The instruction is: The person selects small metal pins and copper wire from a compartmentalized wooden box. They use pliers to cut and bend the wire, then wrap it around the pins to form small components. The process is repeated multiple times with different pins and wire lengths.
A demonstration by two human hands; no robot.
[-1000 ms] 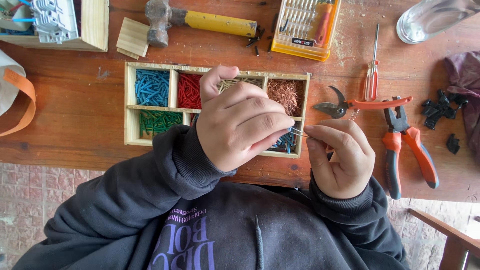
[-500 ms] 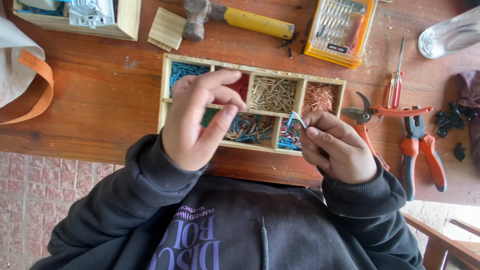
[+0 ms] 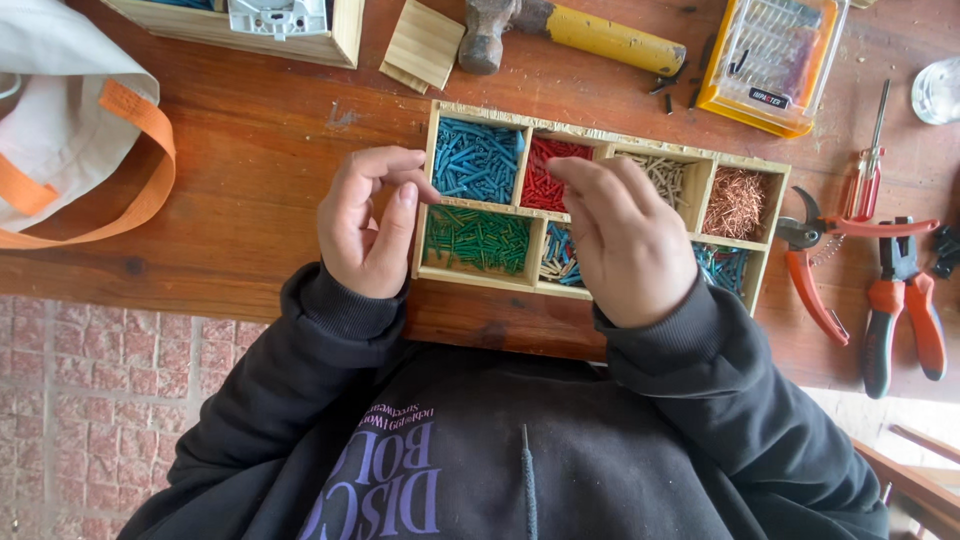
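Head view, my left hand [image 3: 368, 225] at the wooden tray's [image 3: 432, 215] left edge, fingers curled, holding nothing visible, my right hand [image 3: 625, 240] over the red pieces [image 3: 540, 185], grip contents hidden.

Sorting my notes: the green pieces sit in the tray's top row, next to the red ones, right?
Not quite. The head view shows the green pieces in the wooden tray's bottom row, below the blue pieces; the blue ones sit beside the red pieces.

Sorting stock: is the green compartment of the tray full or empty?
Full. The green compartment of the tray is packed with green pieces covering its floor, beside the left hand.
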